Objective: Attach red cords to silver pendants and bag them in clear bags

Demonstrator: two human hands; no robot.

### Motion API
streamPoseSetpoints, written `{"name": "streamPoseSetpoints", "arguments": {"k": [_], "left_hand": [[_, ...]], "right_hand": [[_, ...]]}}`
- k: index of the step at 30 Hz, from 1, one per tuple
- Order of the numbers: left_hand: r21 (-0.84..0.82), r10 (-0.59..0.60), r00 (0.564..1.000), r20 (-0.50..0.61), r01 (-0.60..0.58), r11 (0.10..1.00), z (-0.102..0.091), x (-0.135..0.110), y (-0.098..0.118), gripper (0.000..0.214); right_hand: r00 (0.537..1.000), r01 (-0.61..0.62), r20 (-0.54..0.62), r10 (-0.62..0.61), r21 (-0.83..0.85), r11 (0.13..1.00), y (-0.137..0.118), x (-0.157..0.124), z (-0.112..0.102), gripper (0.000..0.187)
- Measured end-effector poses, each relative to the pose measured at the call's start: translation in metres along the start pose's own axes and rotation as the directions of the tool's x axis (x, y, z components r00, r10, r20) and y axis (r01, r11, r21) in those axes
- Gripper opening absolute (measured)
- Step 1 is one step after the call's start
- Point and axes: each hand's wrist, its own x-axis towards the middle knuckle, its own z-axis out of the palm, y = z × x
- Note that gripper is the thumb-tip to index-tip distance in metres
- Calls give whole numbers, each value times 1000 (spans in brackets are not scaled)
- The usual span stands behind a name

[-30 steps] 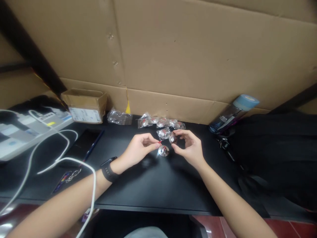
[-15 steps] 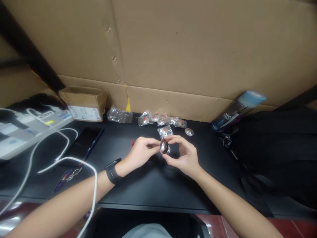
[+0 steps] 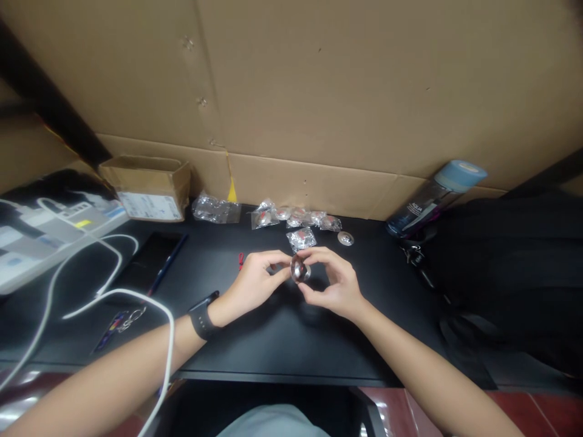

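Observation:
Above the middle of the black table (image 3: 282, 340), both my hands pinch one small shiny round metal piece (image 3: 299, 269). My left hand (image 3: 255, 280), with a black watch on its wrist, grips the piece from the left with closed fingers. From the right, my right hand (image 3: 334, 280) curls its thumb and fingers around it. A second silver disc (image 3: 345, 238) lies on the table behind my right hand. A tiny red piece (image 3: 241, 260) lies just left of my left hand. Several small clear packets (image 3: 300, 238) holding similar parts lie behind the hands.
A cardboard wall stands behind the table. A small cardboard box (image 3: 148, 188) sits at the back left, near a white power strip (image 3: 40, 233) with white cables. A dark phone and pen (image 3: 152, 264) lie left. A blue-capped bottle (image 3: 432, 197) and a black bag (image 3: 510, 273) lie right.
One second ago the hands held separate things, with a disc lying between them. Since then a disc appeared behind my right hand, a red piece lies at left, and both hands hold one piece.

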Motion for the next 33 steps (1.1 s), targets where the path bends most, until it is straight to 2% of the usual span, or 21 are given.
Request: {"name": "streamPoseSetpoints", "arguments": {"k": [7, 12, 15, 18, 20, 24, 26, 29, 33], "left_hand": [[115, 49, 999, -17, -47, 992, 0, -3, 6, 14], [165, 51, 998, -40, -44, 985, 1, -4, 4, 10], [266, 156, 986, -61, -134, 955, 1, -5, 2, 8], [417, 347, 937, -35, -301, 857, 0, -6, -1, 9], [519, 433, 901, -1, -370, 770, -2, -7, -2, 9], [690, 512, 853, 102, -431, 582, -3, -9, 1, 15], [724, 527, 836, 149, -456, 518, -3, -11, 3, 21], [715, 518, 841, 154, -457, 529, -2, -12, 3, 25], [662, 463, 879, 113, -414, 625, 2, -10, -3, 21]], "right_hand": [[993, 103, 74, -96, -98, 990, -2, 2, -2, 61], [998, 49, 33, -48, -38, 998, 5, -3, -1, 58], [1000, 24, 21, -24, -28, 999, 9, -5, 1, 62], [999, 32, 30, -30, -69, 997, 9, -5, 1, 61], [999, 42, 36, -39, -97, 994, 8, -5, 1, 58], [999, 18, 33, -14, -121, 993, 5, -5, 2, 56], [1000, -12, 26, 15, -120, 993, 5, -6, 3, 56], [999, -40, 11, 41, -111, 993, 6, -7, 4, 54], [998, -49, 20, 52, -132, 990, 8, -7, 3, 54]]}}
